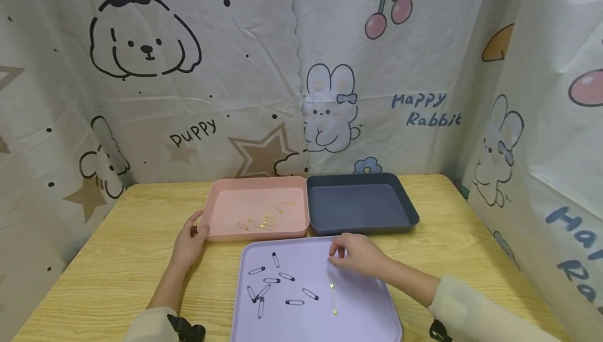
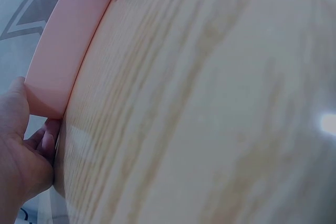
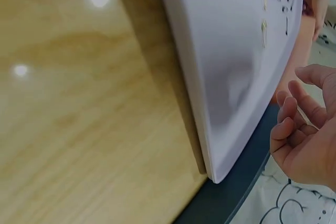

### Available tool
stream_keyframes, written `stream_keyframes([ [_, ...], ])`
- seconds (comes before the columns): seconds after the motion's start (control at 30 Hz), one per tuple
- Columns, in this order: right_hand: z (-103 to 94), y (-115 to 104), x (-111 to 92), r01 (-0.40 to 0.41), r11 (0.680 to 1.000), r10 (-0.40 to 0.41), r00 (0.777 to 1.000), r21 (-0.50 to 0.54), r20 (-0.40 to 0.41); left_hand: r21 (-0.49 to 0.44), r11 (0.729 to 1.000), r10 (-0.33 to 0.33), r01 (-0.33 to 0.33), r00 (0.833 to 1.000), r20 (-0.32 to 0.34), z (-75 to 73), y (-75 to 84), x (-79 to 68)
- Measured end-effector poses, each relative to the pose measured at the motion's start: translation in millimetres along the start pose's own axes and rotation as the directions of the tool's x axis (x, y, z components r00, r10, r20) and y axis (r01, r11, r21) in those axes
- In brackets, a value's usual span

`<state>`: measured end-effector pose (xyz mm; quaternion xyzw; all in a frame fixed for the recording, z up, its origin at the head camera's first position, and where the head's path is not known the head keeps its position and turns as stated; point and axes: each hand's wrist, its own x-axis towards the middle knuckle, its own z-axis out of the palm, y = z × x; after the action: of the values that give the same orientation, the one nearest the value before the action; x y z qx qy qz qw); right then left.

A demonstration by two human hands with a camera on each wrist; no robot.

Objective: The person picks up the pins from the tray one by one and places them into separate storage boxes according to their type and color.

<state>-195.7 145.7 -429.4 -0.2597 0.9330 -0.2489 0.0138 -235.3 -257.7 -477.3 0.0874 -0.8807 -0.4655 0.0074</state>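
Observation:
My left hand (image 1: 187, 245) holds the left end of the pink tray (image 1: 226, 195). In the left wrist view its thumb lies at the rim and its curled fingers sit lower, by the tray's base. Over the back right part of the lilac tray (image 1: 363, 313) hovers my right hand (image 1: 358, 254), fingers loosely bent, holding nothing. Below it lie two gold safety pins (image 1: 332, 286), end to end. Several black safety pins (image 1: 271, 280) are scattered across the lilac tray's left half. Several gold safety pins (image 1: 267, 220) lie inside the pink tray.
A dark blue tray (image 1: 358, 208) stands right of the pink one, against its side. All three trays are on a wood-grain table (image 1: 118, 258). A printed cloth (image 1: 264, 69) hangs behind and at both sides.

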Motion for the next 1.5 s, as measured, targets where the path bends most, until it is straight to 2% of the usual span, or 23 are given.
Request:
stream_keyframes([
  [0.1, 4.0, -4, -7, 0.033, 0.999, -0.033, 0.999, 0.015, 0.012, -0.012, 1.0, -0.009, 0.009, 1.0, 0.006, -1.3, -1.1, -0.7],
  [0.2, 8.6, -7, -14, 0.021, 0.999, -0.022, 0.999, 0.027, 0.043, -0.019, 1.0, -0.014, 0.015, 1.0, 0.016, -2.1, -2.5, -0.9],
  [0.47, 18.9, -8, -26, 0.012, 0.998, -0.006, 0.996, -0.063, 0.085, -0.017, 1.0, -0.013, 0.014, 1.0, 0.014, -3.0, -4.9, -0.8],
  [0.97, 26.9, -7, -23, 0.01, 0.989, -0.004, 0.999, -0.147, 0.038, -0.018, 1.0, -0.007, 0.007, 1.0, 0.007, -2.9, -3.2, -2.5],
  [1.17, 26.7, -6, -21, 0.029, 0.982, -0.034, 0.999, -0.188, -0.021, -0.011, 1.0, -0.007, 0.007, 1.0, 0.004, -2.0, -2.5, -2.5],
  [1.5, 7.4, -10, 0, 0.021, 0.989, -0.034, 0.995, -0.147, -0.091, -0.019, 1.0, 0.007, -0.008, 1.0, -0.011, -0.2, 1.4, -0.2],
])
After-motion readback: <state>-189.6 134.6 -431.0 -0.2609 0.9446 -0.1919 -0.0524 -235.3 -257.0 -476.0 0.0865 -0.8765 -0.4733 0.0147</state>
